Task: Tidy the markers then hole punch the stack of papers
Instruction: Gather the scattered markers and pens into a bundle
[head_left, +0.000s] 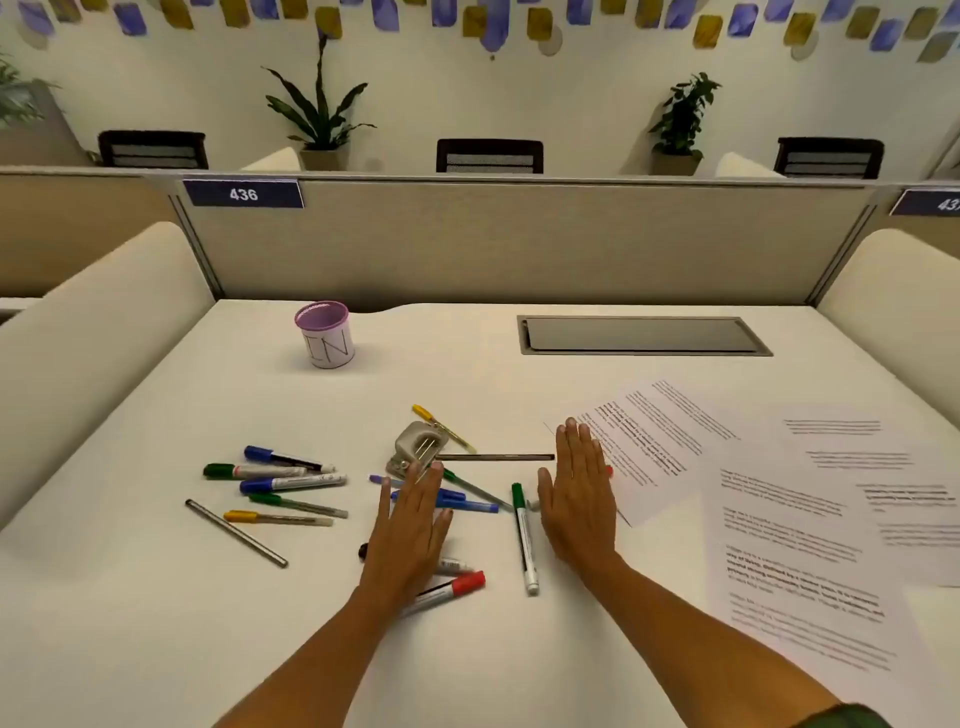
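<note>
Several markers and pens lie scattered on the white desk: a left cluster with a blue marker (283, 459), a green marker (252, 471) and a yellow pen (275, 517). A grey hole punch (415, 448) sits mid-desk. My left hand (413, 535) lies flat, fingers together, over a red-capped marker (452, 590) and blue pens (457, 500). My right hand (576, 493) lies flat beside a green marker (523, 538), touching the edge of a printed sheet (649, 447). More printed papers (800, 571) spread at the right. A purple pen cup (326, 335) stands at the back left.
A metal rod (236, 532) lies at the left, another thin dark rod (493, 457) beside the punch. A grey cable hatch (641, 335) is set into the desk's back right. A beige partition (519, 244) and padded side dividers enclose the desk.
</note>
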